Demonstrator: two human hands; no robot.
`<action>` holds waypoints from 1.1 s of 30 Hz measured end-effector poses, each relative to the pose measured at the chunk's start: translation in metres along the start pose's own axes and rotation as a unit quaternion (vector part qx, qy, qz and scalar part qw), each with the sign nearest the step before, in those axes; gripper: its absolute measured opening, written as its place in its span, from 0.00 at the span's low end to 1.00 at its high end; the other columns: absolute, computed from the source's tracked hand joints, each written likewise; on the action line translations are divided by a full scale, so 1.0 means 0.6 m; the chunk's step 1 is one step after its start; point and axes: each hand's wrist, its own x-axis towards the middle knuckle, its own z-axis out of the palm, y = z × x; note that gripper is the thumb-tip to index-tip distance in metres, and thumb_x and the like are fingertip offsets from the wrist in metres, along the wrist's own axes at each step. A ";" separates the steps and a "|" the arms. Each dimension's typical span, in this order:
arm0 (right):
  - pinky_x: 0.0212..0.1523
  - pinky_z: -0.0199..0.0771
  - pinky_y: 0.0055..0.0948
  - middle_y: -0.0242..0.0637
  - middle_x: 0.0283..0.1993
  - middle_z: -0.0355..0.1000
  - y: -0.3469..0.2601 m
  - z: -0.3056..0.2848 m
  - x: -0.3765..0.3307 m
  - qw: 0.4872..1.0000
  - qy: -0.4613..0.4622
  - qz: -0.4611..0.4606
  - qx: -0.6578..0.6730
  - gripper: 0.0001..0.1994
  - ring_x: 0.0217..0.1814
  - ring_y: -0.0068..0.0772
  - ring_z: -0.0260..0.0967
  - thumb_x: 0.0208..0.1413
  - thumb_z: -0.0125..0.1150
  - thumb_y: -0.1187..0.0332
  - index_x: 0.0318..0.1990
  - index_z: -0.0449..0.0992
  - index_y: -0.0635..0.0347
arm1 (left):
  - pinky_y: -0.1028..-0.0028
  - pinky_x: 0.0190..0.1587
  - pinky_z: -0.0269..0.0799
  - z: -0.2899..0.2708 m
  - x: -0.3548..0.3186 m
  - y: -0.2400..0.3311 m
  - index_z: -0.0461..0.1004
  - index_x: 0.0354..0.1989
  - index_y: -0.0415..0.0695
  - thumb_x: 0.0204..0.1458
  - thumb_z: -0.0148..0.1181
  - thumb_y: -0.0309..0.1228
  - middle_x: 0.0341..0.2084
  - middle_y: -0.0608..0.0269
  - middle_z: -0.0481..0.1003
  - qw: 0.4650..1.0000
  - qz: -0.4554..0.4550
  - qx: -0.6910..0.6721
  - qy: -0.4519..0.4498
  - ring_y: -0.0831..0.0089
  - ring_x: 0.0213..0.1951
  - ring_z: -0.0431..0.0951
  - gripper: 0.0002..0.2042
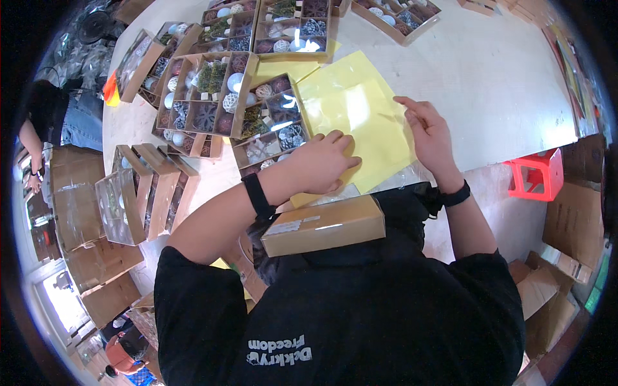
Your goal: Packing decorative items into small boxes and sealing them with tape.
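Note:
Yellow sheets (380,151) with a glossy, clear-looking surface lie at the table's near edge in front of me. My left hand (325,161) rests flat on their lower left part, fingers spread. At their right edge is my right hand (430,132), its index finger stretched toward the sheet and apart from the thumb; the other fingers are partly curled. A closed brown cardboard box (325,225) sits against my body, below the left hand. Left of the sheets, a divided box of ornaments (273,122) lies partly hidden by my left forearm.
More ornament boxes (209,90) are stacked on the table's left, with several standing on edge (151,186). Another ornament box (399,19) lies at the far side. A red plastic stool (537,177) and cardboard cartons (573,219) are at the right. People are at the left.

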 end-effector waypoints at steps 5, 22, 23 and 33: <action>0.41 0.74 0.30 0.38 0.43 0.72 -0.079 -0.023 -0.039 0.970 0.046 -0.212 -0.109 0.23 0.40 0.37 0.72 0.55 0.59 0.82 0.56 0.84 0.48 | 0.63 0.56 0.76 -0.087 -0.034 0.003 0.79 0.55 0.38 0.63 0.61 0.43 0.47 0.48 0.79 0.904 -0.092 -0.400 0.116 0.62 0.50 0.79 0.21; 0.32 0.55 0.14 0.17 0.31 0.61 -0.177 0.017 -0.107 0.938 -0.186 0.082 0.281 0.10 0.33 0.07 0.55 0.62 0.67 0.73 0.49 0.79 0.61 | 0.74 0.43 0.74 -0.110 -0.159 0.127 0.81 0.35 0.37 0.56 0.69 0.25 0.35 0.59 0.81 0.845 -0.149 -0.341 0.385 0.72 0.38 0.80 0.05; 0.34 0.58 0.14 0.18 0.31 0.65 -0.172 0.020 -0.100 0.937 -0.211 0.076 0.269 0.08 0.33 0.09 0.57 0.62 0.68 0.73 0.47 0.79 0.62 | 0.73 0.44 0.75 -0.110 -0.161 0.133 0.81 0.35 0.37 0.56 0.70 0.26 0.34 0.58 0.81 0.852 -0.161 -0.343 0.361 0.70 0.39 0.81 0.05; 0.25 0.45 0.17 0.17 0.28 0.60 -0.097 -0.006 -0.072 0.989 0.057 0.031 0.135 0.03 0.26 0.08 0.49 0.67 0.59 0.71 0.39 0.76 0.58 | 0.56 0.54 0.72 -0.016 -0.109 0.201 0.77 0.51 0.33 0.41 0.78 0.43 0.51 0.40 0.74 0.928 -0.198 -0.238 0.207 0.50 0.55 0.73 0.32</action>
